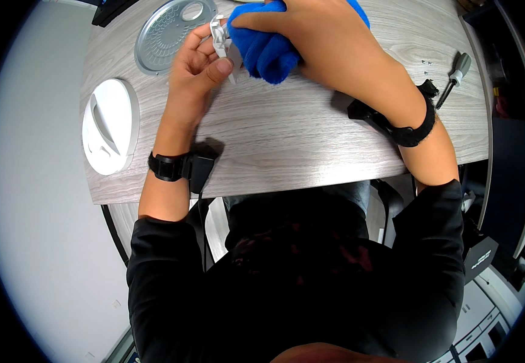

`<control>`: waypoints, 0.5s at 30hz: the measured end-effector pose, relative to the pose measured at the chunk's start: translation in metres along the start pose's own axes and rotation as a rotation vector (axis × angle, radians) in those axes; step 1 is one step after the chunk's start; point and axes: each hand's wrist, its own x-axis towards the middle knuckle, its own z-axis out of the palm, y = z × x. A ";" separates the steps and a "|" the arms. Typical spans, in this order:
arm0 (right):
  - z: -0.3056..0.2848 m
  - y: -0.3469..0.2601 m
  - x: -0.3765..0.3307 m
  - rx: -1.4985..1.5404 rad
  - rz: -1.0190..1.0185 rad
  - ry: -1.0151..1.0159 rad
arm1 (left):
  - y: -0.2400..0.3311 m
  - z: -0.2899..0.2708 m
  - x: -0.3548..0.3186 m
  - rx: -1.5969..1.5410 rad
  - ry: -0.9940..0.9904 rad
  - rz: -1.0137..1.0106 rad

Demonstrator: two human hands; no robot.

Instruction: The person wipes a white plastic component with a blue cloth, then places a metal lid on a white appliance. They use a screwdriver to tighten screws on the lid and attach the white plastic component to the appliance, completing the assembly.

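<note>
The person sat close against the near edge of the desk (pixel 286 145), a pale wood-grain top, with both forearms coming up over that edge. The left hand (pixel 197 63) was closed on a small white plastic part (pixel 221 37), thumb and fingers pinching it, held up near the far side of the desk. The right hand (pixel 301 27) was wrapped over a bunched blue cloth (pixel 271 51), gripping it, and the cloth pressed right against the white part. Whether the part rested on the desk or hung just above it, I could not tell.

Just beyond the left hand lay a round grey perforated disc (pixel 168 33), flat on the desk and close to the far edge. A white oval cover (pixel 110 126) sat at the left end, its rim overhanging the left edge a little. Off to the right, near the right edge and well apart from both hands, lay a screwdriver (pixel 454 78) with a few small screws (pixel 427 63) beside it.

Each wrist wore a black strap with a small black unit: the left wrist band (pixel 174 166) sat near the front edge, the right wrist band (pixel 410 124) further in. Between the two forearms the middle of the desk was bare wood, running from the hands to the near edge.
</note>
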 end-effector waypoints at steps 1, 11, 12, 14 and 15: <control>0.000 -0.001 0.001 0.061 -0.002 -0.031 | 0.000 -0.001 0.000 -0.007 -0.013 -0.004; -0.003 0.003 0.005 0.460 -0.024 -0.098 | 0.000 -0.004 0.001 0.025 -0.035 0.130; -0.005 0.002 0.006 0.491 -0.013 -0.103 | -0.001 -0.007 0.002 0.016 -0.036 0.137; -0.004 0.003 0.006 0.515 -0.015 -0.124 | -0.004 -0.019 -0.001 0.075 -0.015 0.110; -0.003 0.003 0.006 0.528 -0.018 -0.136 | -0.004 -0.021 -0.002 0.105 -0.003 0.096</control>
